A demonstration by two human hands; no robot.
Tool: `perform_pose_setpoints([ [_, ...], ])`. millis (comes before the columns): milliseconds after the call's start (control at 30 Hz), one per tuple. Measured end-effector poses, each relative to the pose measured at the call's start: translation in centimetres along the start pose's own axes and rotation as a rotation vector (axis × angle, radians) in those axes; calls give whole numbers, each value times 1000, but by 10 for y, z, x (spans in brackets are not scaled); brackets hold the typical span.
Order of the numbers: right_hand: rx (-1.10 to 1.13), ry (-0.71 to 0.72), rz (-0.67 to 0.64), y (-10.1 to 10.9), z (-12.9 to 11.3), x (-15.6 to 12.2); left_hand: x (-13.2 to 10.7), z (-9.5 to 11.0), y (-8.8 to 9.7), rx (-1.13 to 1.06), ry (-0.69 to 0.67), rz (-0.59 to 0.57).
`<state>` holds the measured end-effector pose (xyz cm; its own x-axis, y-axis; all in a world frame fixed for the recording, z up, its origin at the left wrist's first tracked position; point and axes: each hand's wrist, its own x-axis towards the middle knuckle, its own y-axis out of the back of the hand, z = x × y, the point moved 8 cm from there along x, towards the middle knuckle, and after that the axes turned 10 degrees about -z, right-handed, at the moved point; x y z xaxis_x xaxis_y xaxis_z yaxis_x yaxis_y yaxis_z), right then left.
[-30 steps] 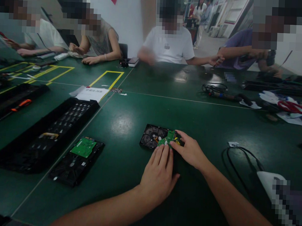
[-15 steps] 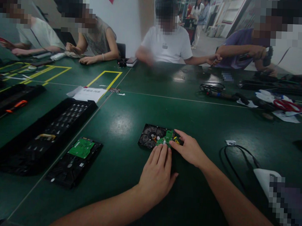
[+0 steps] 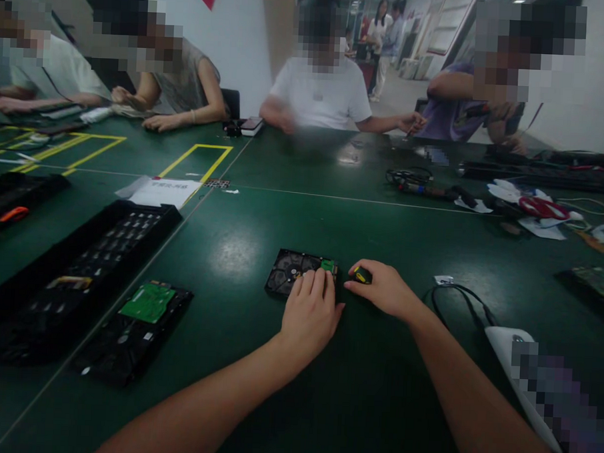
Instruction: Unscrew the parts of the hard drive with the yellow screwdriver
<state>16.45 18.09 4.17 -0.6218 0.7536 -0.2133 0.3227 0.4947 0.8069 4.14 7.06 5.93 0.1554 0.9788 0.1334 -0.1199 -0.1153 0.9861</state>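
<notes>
A hard drive [image 3: 281,274] lies on the green table in front of me, its dark round-patterned underside and part of a green circuit board [image 3: 328,264] facing up. Stretched-out fingers of my left hand [image 3: 308,307] rest across the board and hide much of it; the thumb sits off the drive's near right side. Just right of the drive, and apart from it, my right hand [image 3: 382,290] is closed around a small black-and-yellow object [image 3: 362,275]. Its exact kind is unclear. To the left is a second hard drive [image 3: 127,336] with a green board [image 3: 148,301].
A long black tray-like housing [image 3: 87,264] stands at left, with an orange-handled tool [image 3: 4,220] beyond it. On the right lie a white device [image 3: 513,369] with a black cable [image 3: 466,297] and cluttered cables [image 3: 409,179]. Several people sit across the table.
My right hand, with the black-and-yellow object, has drawn away to the right from the drive's board. My left fingers have shifted up over the board. The view has turned slightly right.
</notes>
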Motion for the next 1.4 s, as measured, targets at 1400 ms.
perform_pose_setpoints([
  [1400,-213,-106,348,7,39,-40,17,1,-9,-74,154,26],
])
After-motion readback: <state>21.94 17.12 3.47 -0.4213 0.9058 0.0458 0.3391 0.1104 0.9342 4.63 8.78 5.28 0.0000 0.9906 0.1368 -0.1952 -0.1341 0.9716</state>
